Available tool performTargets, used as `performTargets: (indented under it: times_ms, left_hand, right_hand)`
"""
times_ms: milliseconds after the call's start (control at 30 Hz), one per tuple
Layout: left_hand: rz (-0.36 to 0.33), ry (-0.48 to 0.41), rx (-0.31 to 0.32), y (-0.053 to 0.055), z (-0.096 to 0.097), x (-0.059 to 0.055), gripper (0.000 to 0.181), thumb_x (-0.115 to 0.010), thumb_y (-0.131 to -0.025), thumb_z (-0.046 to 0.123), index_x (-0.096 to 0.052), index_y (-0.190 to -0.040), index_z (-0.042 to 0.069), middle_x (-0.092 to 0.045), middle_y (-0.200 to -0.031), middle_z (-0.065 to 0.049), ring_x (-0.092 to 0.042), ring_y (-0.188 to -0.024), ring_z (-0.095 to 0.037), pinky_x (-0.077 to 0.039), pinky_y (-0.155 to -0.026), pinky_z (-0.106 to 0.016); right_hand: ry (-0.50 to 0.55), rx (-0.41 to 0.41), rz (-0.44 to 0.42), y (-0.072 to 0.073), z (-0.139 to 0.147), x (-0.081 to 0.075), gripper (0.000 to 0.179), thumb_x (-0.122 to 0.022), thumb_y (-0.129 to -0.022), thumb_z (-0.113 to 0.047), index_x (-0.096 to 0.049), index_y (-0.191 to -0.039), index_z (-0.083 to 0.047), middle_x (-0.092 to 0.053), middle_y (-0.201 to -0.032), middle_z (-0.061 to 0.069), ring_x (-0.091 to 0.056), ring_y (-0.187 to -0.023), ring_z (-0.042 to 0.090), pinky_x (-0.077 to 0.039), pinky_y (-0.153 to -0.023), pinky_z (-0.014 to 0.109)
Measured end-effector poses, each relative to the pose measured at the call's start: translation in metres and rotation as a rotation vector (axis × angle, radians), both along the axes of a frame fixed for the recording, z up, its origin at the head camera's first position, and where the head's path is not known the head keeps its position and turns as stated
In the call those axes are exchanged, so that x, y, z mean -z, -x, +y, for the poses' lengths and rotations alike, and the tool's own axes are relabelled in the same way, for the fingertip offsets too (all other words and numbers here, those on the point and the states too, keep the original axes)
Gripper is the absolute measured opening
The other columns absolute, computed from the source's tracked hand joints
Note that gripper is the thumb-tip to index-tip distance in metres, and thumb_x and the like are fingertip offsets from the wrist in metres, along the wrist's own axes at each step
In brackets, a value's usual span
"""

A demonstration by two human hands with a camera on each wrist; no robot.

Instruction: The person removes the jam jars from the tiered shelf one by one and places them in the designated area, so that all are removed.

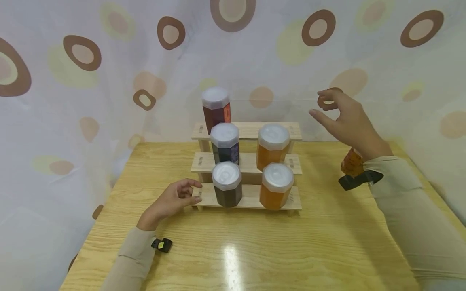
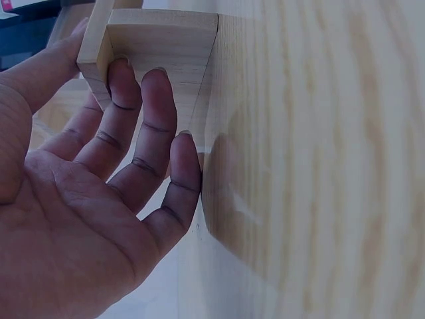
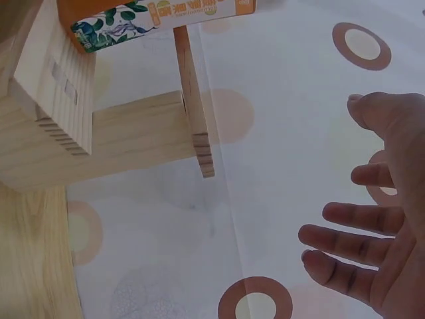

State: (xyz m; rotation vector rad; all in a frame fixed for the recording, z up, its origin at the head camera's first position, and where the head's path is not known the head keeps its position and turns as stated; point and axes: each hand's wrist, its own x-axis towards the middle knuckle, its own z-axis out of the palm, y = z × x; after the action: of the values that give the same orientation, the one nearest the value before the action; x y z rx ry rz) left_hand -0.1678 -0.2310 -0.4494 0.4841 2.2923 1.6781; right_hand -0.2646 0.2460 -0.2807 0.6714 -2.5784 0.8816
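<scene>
One wood-grain desk (image 1: 204, 238) bearing three-tier wooden rack (image 1: 247, 129). Right hand (image 1: 347, 120) in air right of rack, fingers spread apart. Left hand (image 1: 171, 202), thumb and fingers clamped on bottom tier's left end. Dark-red jar (image 1: 216, 115) top left; dark jar (image 1: 225, 152) left, orange jar (image 1: 270, 157) right on middle tier; blackish jar (image 1: 228, 195) left, amber jar (image 1: 274, 198) right on bottom tier. Orange-brown container (image 1: 351, 163) partly behind right wrist.

My right hand (image 3: 405, 232), fingers parted, before a spotted cloth (image 3: 279, 146).
My thumb sits uppermost, and thumb and fingers all point towards the rack (image 3: 136, 133), well apart from its pale wood. An orange jar (image 3: 166, 16), cut off by the top edge, rests on the rack, its label bearing green leaves and orange lettering; a strip of table (image 3: 30, 246) fills the lower left corner.
</scene>
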Motion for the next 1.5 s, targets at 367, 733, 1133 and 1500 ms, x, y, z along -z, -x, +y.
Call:
performTargets:
  times_ms: [367,733,1133,1500]
  left_hand:
    - [0.007,-0.010,0.013,0.002,-0.002,0.002,0.038,-0.073,-0.095,0.000,-0.059,-0.130,-0.005,-0.064,-0.085,-0.010,-0.057,-0.072,-0.015,-0.045,-0.066,-0.024]
    - [-0.006,-0.001,0.005,0.001,-0.002,-0.001,0.038,-0.073,-0.095,0.000,-0.059,-0.130,-0.004,-0.062,-0.084,-0.009,-0.055,-0.070,-0.012,-0.044,-0.066,-0.024]
    - [-0.012,0.005,-0.001,0.000,0.000,0.000,0.038,-0.074,-0.095,0.002,-0.060,-0.129,-0.004,-0.063,-0.084,-0.007,-0.053,-0.068,-0.012,-0.041,-0.062,-0.024]
    - [-0.006,0.000,0.006,0.001,-0.001,0.000,0.038,-0.073,-0.095,0.001,-0.059,-0.129,-0.005,-0.063,-0.083,-0.006,-0.055,-0.070,-0.011,-0.043,-0.065,-0.024]
  right_hand:
    - [0.025,-0.048,0.002,0.007,-0.019,-0.001,0.052,-0.066,-0.104,-0.030,-0.052,-0.147,-0.004,-0.055,-0.143,0.020,-0.061,-0.116,0.042,-0.045,-0.095,0.066]
    - [0.011,-0.074,-0.004,0.010,-0.036,-0.007,0.052,-0.064,-0.104,-0.034,-0.054,-0.144,-0.003,-0.057,-0.143,0.017,-0.063,-0.116,0.039,-0.047,-0.096,0.061]
    - [-0.012,-0.116,-0.018,0.009,-0.058,-0.016,0.049,-0.066,-0.103,-0.032,-0.057,-0.142,-0.004,-0.060,-0.139,0.016,-0.063,-0.115,0.036,-0.050,-0.094,0.057]
    - [-0.039,-0.145,-0.028,0.013,-0.079,-0.024,0.050,-0.066,-0.103,-0.036,-0.057,-0.142,-0.006,-0.061,-0.138,0.014,-0.063,-0.115,0.033,-0.051,-0.095,0.054]
